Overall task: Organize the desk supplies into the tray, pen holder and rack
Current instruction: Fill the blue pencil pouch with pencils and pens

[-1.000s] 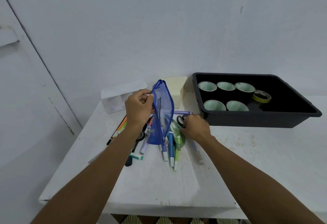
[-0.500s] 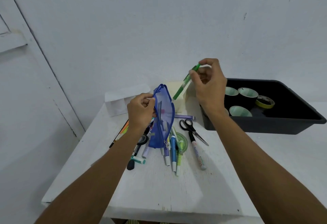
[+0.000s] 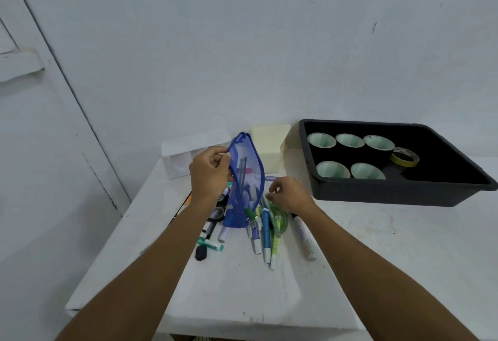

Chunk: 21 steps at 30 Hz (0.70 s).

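Your left hand [image 3: 210, 172] pinches the blue pouch [image 3: 244, 181] upright; your right hand [image 3: 287, 195], fingers loosely curled and empty, hovers nearer the pens [image 3: 265, 233], which lie near-to-far just below it

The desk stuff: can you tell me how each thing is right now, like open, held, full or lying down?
Blue mesh pouch: held upright, left hand pinching its edge.
Right hand: down on the pen pile, grip unclear.
Black tray: holds five cups and a tape roll.
Cups: upright, look empty.
Yellow tape roll: lying flat.
Pens: loose on table.
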{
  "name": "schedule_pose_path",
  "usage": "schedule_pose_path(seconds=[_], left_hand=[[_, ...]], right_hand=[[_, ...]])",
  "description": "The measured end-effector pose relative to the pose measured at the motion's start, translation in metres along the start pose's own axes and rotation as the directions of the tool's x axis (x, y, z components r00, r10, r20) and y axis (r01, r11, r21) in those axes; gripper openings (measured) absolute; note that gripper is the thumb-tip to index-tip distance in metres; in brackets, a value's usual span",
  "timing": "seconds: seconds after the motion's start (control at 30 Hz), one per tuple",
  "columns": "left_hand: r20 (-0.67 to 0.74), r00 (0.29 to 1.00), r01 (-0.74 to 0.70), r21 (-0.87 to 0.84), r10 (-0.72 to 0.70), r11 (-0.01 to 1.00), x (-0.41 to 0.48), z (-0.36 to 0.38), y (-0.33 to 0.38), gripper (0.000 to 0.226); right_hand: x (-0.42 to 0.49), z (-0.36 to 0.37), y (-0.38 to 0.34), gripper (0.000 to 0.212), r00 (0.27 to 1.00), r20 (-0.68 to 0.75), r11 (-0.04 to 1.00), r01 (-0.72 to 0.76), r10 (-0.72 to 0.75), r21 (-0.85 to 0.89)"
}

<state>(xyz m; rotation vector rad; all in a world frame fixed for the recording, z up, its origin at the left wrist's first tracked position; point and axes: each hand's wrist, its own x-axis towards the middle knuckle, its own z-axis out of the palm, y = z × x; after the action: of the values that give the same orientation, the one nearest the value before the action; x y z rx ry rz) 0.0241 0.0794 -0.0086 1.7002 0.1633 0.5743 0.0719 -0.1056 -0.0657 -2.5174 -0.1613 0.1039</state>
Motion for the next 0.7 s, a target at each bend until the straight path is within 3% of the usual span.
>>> schedule_pose_path(seconds=[0.23,0.4,0.53,0.63,0.7], left_hand=[[0.004,0.999,0.032,-0.035,-0.032,0.999,0.004,-0.001,0.0,0.012],[0.014,0.999,0.04,-0.036,-0.04,0.999,0.003,-0.001,-0.001,0.013],[0.011,0.999,0.046,-0.051,-0.045,0.998,0.004,-0.002,0.0,0.013],[0.008,0.999,0.049,-0.039,-0.049,0.998,0.005,-0.001,0.003,0.014],[0.004,0.999,0.052,-0.036,-0.052,0.998,0.005,0.001,0.004,0.014]], right_hand=[[0.001,0.008,-0.003,0.035,0.994,0.093,0.996,-0.043,0.05,-0.082],[0.008,0.009,-0.005,0.039,0.988,0.1,0.992,-0.123,0.12,0.026],[0.01,-0.027,-0.02,0.03,0.982,-0.127,0.929,-0.088,0.143,0.359],[0.003,-0.071,-0.045,0.025,0.919,-0.388,0.858,0.14,0.073,0.494],[-0.006,-0.093,-0.064,0.023,0.874,-0.485,0.822,0.268,0.01,0.502]])
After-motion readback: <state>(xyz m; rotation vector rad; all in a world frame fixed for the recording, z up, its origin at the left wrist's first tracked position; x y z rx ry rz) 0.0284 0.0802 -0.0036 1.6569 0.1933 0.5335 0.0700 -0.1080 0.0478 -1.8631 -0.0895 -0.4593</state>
